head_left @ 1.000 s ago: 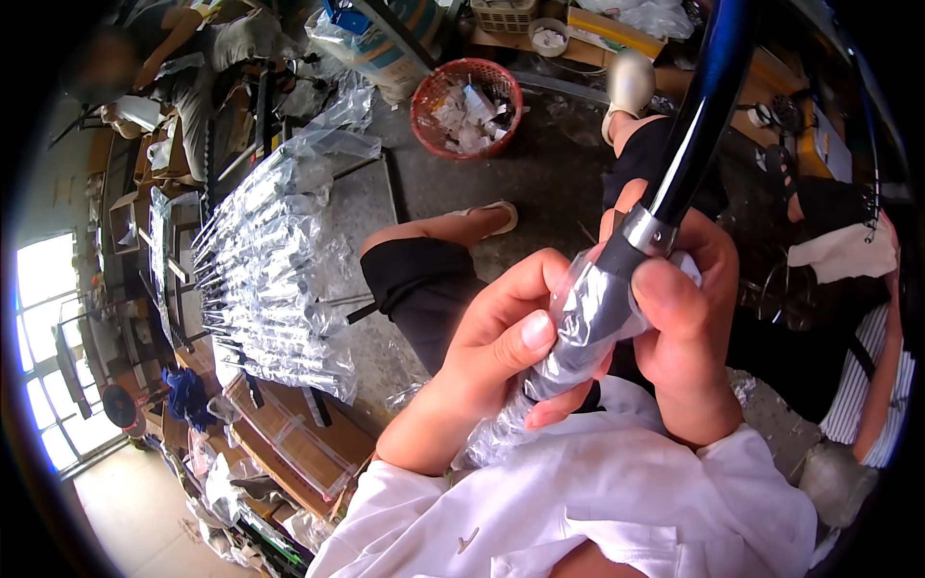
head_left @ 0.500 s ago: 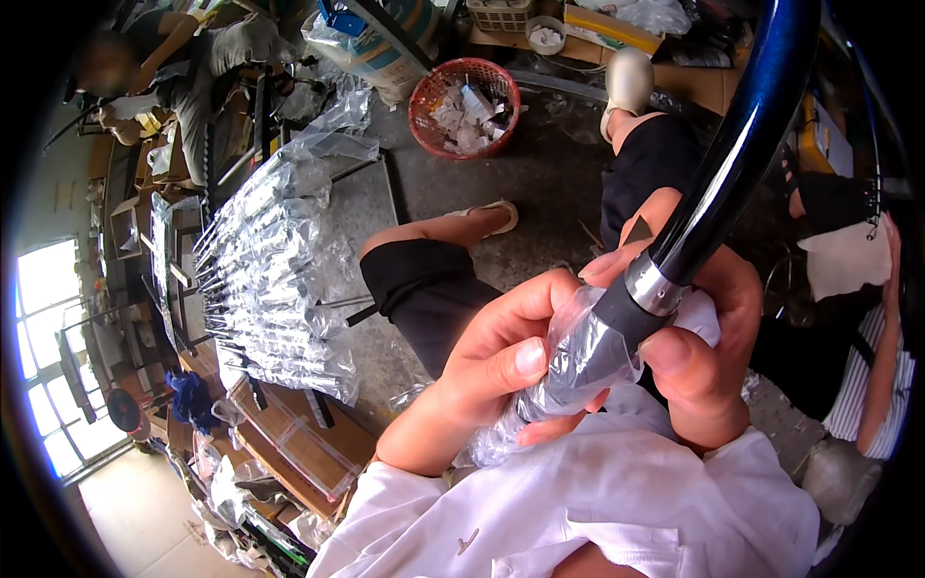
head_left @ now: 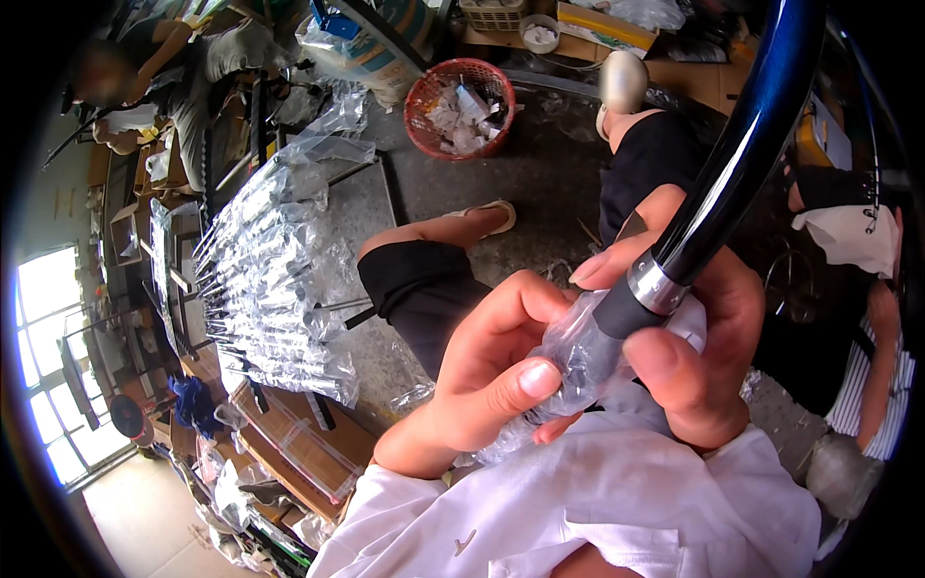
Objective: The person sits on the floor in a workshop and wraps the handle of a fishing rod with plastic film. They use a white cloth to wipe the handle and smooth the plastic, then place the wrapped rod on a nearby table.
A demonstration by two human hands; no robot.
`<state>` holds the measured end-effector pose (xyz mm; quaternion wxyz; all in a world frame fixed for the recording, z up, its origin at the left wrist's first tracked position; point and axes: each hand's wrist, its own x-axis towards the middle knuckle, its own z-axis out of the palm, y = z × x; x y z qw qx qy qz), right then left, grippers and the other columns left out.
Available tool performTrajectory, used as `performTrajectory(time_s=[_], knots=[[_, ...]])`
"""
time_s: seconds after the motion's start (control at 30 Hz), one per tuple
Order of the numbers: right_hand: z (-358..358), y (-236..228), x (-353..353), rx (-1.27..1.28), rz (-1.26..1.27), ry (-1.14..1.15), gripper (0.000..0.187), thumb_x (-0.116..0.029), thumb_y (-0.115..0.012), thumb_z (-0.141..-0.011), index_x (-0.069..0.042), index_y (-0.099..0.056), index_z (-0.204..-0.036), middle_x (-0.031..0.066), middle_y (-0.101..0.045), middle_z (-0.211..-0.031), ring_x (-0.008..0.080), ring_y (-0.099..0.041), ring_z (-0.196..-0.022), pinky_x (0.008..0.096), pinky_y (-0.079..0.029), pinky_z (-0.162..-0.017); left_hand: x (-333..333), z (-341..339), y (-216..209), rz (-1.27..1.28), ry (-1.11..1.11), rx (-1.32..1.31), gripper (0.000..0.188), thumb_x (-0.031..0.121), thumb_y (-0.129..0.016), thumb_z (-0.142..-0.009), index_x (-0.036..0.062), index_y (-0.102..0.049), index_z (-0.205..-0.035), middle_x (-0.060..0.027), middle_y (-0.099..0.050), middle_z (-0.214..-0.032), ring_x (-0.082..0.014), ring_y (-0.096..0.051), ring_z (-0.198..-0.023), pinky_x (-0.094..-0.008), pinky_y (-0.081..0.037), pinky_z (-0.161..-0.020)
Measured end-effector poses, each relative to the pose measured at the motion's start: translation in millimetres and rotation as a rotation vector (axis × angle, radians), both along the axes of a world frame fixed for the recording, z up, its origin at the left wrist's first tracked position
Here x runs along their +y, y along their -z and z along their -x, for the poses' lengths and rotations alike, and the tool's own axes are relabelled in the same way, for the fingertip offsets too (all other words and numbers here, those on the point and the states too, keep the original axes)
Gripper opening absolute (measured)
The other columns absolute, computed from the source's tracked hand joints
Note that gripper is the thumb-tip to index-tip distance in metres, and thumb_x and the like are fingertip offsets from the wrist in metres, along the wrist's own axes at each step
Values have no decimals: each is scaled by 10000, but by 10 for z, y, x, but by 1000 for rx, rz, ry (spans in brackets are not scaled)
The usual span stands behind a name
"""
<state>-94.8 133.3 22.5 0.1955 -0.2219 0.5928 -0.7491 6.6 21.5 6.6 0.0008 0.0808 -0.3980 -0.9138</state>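
Holding the dark grip of a glossy blue-black rod between my two hands, I keep my left hand half curled, thumb pressed on the clear plastic film around the grip, and my right hand curved about its upper end, thumb just below the silver collar. The rod, reaching out beyond my right fingers, looks stiff and probably slick, while the film seems thin, slippery and easily torn. I judge the matte grip the surest hold; its weight I cannot tell.
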Motion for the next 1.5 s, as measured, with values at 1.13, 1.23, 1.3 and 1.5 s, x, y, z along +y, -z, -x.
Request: performTrajectory(time_s=[1.13,1.23,1.3,1.5], knots=[[620,1660,343,-950,341,-237,235,-198,-543,-848,-33,-616,-1000,47,-601,-754,100,-524,-627,243,-425,-546,680,840,-149,514,167,415,482,101,-487,-924,55,-289,-1361,-143,-531,-945,-156,-576,-693,-231,-482,-521],[517,1434,453,-866,291,-237,264,-198,-533,-853,-25,-603,-1041,44,-600,-785,92,-514,-649,235,-412,-557,968,1018,-184,598,194,365,440,69,-496,-917,29,-357,-1332,-90,-563,-879,-101,-544,-652,-205,-456,-530],[412,1419,526,-794,310,-254,264,-196,-533,-854,-24,-602,-1041,43,-598,-783,91,-513,-649,233,-411,-557,1134,1144,-171,651,215,414,441,36,-507,-905,31,-374,-1325,-79,-565,-870,-81,-506,-606,-198,-432,-539],[236,1423,655,-710,358,-292,263,-191,-530,-854,-19,-602,-1039,39,-593,-778,88,-510,-652,229,-408,-560,1380,1313,-197,938,247,560,423,165,-482,-936,31,-348,-1314,-134,-595,-890,-90,-499,-575,-202,-418,-504]])
